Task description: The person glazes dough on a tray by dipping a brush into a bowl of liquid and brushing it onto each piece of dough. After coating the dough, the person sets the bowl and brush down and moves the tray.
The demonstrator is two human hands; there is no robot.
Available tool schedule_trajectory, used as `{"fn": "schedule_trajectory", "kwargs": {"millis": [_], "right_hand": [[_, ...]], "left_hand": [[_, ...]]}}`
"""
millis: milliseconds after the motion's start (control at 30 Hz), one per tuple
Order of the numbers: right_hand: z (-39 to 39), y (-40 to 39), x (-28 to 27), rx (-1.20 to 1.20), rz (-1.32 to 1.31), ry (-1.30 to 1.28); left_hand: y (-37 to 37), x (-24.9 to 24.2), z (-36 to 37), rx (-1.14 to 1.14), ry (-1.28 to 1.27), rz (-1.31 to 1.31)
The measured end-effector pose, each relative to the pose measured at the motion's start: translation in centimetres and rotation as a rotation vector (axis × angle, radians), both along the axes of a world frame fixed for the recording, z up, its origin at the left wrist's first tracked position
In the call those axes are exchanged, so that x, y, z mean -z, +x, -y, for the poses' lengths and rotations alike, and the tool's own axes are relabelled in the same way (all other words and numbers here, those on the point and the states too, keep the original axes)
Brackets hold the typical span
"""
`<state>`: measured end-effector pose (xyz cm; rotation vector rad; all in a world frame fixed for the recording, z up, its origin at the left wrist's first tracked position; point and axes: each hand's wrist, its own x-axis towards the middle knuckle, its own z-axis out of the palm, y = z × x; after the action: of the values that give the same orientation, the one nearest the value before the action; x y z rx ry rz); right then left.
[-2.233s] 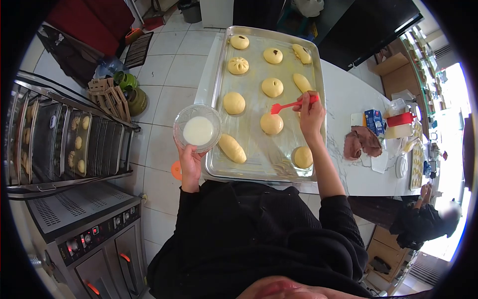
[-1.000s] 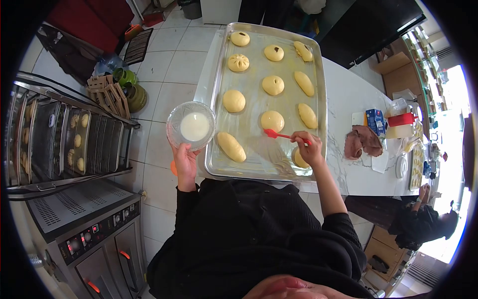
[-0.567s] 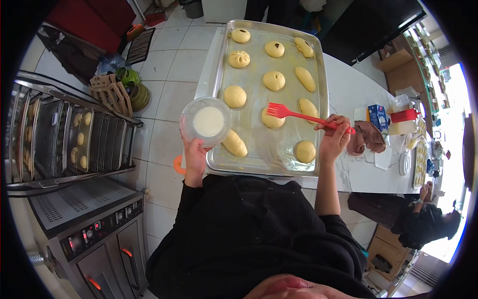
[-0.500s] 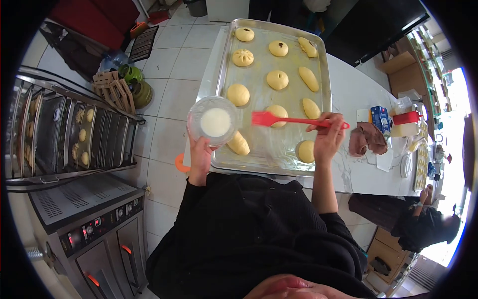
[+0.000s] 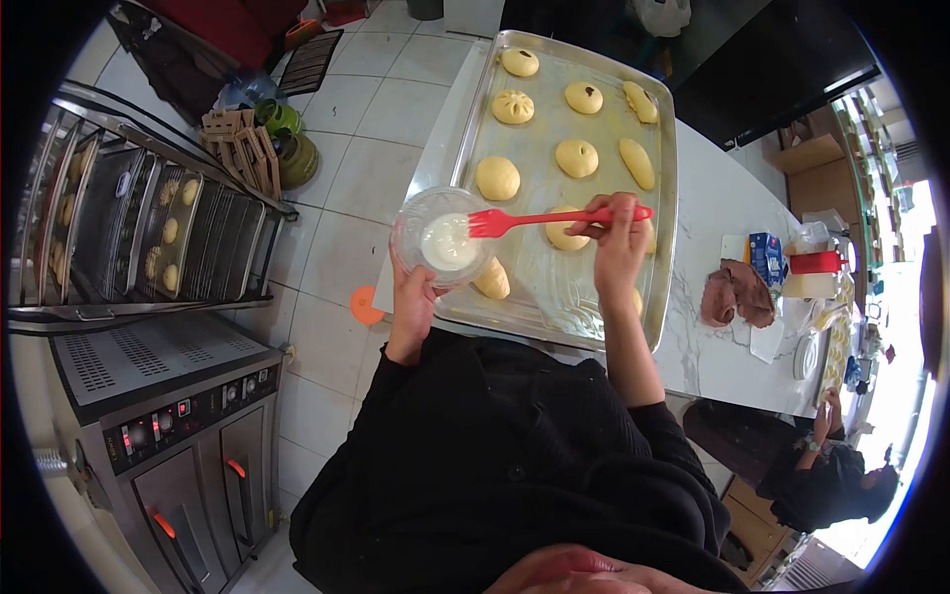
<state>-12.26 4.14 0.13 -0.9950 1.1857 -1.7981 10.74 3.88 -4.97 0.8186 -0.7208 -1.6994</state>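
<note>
My left hand grips a clear bowl with a pale, milky liquid in it, held over the tray's near left corner. In my right hand is a red pastry brush, its bristles at the bowl's inside, touching or just above the liquid. Below lies a metal baking tray with several dough buns, among them a round bun and a long one. My right hand and forearm partly hide the buns at the near right; the bowl partly covers another bun.
The tray rests on a marble-patterned counter. A brown cloth and a blue carton lie to the right. Another person stands at the far right. At left are a tray rack and an oven.
The brush has moved left from over the tray to the bowl, its bristles now at the liquid. My right hand has come left with it. The view has shifted slightly.
</note>
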Motion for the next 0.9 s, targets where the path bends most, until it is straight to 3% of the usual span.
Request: {"fn": "schedule_trajectory", "kwargs": {"millis": [67,367,533,633,800,900], "right_hand": [[-0.1,-1.1,0.8,0.006,0.063,-0.082],[-1.0,0.3,6.0,-0.012,-0.039,0.242],[-3.5,-1.3,5.5,0.005,-0.141,0.352],[-3.7,-1.9,4.0,-0.007,-0.133,0.366],[-1.8,1.8,4.4,0.060,-0.080,0.172],[-1.7,2.5,5.6,-0.003,-0.218,0.157]], "left_hand": [[0.6,0.6,0.2,-0.085,0.017,0.023],[3.5,1.4,0.9,-0.266,0.063,0.094],[4.4,1.9,0.7,-0.296,0.066,0.075],[4.3,1.6,0.9,-0.286,0.069,0.059],[3.4,1.3,1.3,-0.287,0.072,0.059],[3.4,1.3,1.2,-0.284,0.034,0.066]]}}
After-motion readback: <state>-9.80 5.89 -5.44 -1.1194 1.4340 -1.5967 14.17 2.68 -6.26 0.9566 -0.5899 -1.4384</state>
